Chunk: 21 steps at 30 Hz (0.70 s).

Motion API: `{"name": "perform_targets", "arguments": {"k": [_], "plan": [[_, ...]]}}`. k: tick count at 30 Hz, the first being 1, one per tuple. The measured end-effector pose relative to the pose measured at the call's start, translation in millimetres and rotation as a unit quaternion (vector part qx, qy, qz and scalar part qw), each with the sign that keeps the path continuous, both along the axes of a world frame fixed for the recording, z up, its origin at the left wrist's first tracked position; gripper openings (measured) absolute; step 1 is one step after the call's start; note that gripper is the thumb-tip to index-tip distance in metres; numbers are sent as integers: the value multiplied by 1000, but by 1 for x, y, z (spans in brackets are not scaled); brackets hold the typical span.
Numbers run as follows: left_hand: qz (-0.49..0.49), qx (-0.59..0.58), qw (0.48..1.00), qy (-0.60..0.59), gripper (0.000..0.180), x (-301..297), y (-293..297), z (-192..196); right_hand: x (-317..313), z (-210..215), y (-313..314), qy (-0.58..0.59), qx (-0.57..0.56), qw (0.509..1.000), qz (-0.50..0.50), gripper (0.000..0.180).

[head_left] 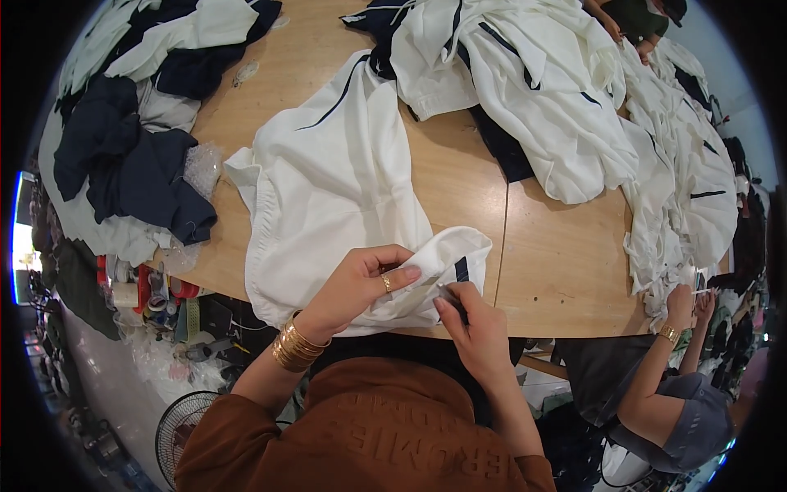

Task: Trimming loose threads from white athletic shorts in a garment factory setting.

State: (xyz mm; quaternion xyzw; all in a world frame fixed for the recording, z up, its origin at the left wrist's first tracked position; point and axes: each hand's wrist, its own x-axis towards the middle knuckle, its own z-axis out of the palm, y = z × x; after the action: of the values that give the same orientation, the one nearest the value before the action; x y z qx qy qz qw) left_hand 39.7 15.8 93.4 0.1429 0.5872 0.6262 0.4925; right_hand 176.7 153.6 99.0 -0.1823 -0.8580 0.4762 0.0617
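Observation:
A white garment [336, 180] with a gathered edge on its left side and thin navy piping near its far end lies spread on the wooden table before me. Its near right end is bunched up at the table's front edge, where a short navy strip shows. My left hand [369, 283], with a ring and gold bangles, is closed on that bunched fabric, thumb on top. Just right of it, my right hand [471, 324] pinches the fabric below the navy strip. Something dark shows between its thumb and fingers, but I cannot make out what.
Navy and white garments are heaped at the left [131, 156]. White garments with navy trim form another pile [525, 90] at the far right. A co-worker [664, 394] sits at the right; another person [648, 25] is beyond the pile. A fan [184, 430] stands at lower left.

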Motion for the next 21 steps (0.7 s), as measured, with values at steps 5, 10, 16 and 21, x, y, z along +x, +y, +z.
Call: {"name": "perform_targets", "arguments": {"k": [5,10,16,21], "plan": [[16,21,999,-39,26,2,1,1,-4,-3,-4,31,30,999,-21,20],[19,31,997,-61,27,3,2,2,-5,-3,-5,46,53,997,-12,21],[17,35,996,-76,26,2,2,3,-6,-4,-4,42,47,998,-18,21],[13,34,996,-79,25,2,1,3,-6,0,-4,36,53,998,-13,20]]}}
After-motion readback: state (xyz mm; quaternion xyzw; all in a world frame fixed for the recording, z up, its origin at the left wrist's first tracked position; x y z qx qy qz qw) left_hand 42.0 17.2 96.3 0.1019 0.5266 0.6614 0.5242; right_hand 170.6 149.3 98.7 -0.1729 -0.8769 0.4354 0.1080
